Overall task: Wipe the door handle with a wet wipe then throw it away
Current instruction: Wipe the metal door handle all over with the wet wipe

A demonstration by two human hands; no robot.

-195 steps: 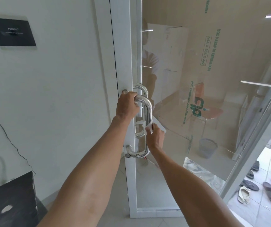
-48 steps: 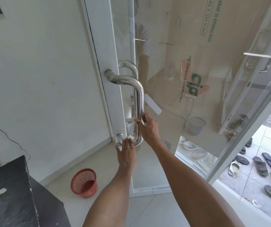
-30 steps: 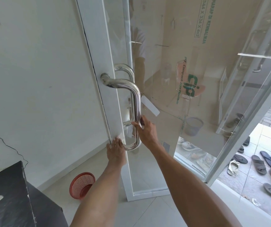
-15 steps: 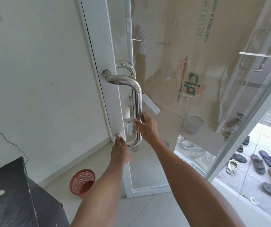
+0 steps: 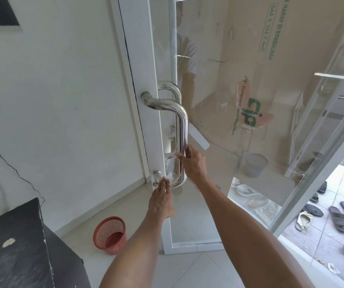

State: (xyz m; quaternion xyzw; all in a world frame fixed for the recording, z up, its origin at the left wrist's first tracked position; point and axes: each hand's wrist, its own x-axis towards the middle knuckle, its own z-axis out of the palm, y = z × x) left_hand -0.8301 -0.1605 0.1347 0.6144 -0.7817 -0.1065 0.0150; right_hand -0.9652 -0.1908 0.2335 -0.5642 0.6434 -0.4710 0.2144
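Head view: left hand (image 5: 161,201) presses the wipe (image 5: 170,177) on the handle (image 5: 182,129)'s bottom bend; right hand (image 5: 194,163) grips the upright bar just above. Bin (image 5: 109,234) sits down-left, nearer the left hand.

Pale tiled floor (image 5: 187,273) along the bottom, red mesh wastebasket (image 5: 109,234) lower left, sandals (image 5: 337,216) scattered lower right
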